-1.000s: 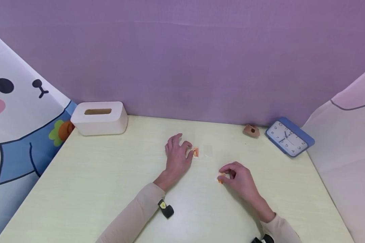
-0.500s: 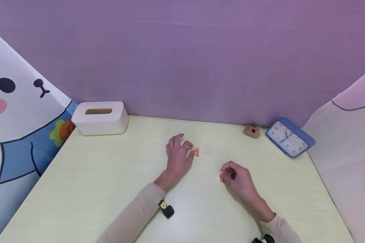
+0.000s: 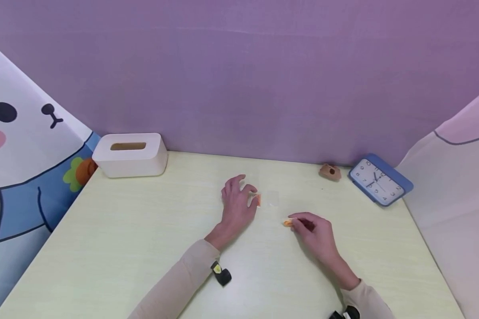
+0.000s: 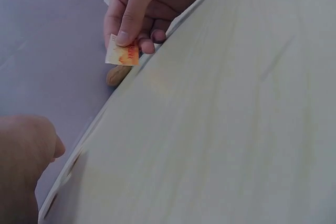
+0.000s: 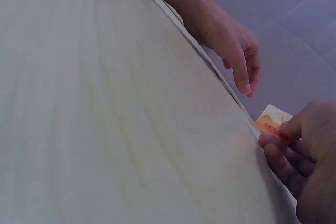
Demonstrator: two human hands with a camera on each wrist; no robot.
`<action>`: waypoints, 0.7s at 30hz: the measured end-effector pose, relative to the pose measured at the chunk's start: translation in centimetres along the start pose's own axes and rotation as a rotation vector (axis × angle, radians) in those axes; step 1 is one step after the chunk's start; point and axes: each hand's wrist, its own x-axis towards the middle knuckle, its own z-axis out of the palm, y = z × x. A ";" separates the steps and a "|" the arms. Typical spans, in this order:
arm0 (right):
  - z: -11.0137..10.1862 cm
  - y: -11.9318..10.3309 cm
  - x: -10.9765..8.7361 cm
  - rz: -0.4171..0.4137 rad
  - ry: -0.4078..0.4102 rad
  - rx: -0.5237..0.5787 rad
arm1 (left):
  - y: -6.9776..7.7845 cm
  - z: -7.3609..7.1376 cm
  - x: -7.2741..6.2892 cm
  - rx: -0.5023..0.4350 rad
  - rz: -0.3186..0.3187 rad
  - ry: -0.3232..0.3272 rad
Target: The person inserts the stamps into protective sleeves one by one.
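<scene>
In the head view my right hand (image 3: 317, 232) pinches a small orange-and-white paper square (image 3: 288, 223) between thumb and fingers, just over the table. Red printing shows on the paper square (image 5: 273, 121) in the right wrist view. My left hand (image 3: 238, 206) is to the left with bent, parted fingers. Beside its thumb an orange piece (image 3: 259, 200) lies on the table, mostly covered by that hand. A faint clear square (image 3: 273, 199), perhaps a plastic sleeve, lies just right of it. The left fingertips (image 5: 247, 90) point down and hold nothing visible.
A white tissue box (image 3: 129, 159) stands at the back left of the pale table (image 3: 143, 221). At the back right are a small brown animal-shaped object (image 3: 330, 172) and a blue clock (image 3: 379, 179). A purple cloth (image 3: 239, 79) rises behind the table.
My left hand has slid slightly right, covering more of the orange piece. In the right hand the paper square has turned and now looks narrower, its held end slightly farther up the table.
</scene>
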 end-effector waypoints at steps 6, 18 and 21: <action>-0.1 -0.1 0.1 0.094 0.003 0.122 | 0.5 0.6 0.4 0.005 0.011 -0.027; -0.1 0.2 0.2 0.119 -0.007 0.152 | 0.6 2.0 1.2 0.133 0.055 -0.122; -0.1 0.1 0.2 0.134 -0.007 0.147 | 0.6 2.2 1.3 0.155 0.051 -0.172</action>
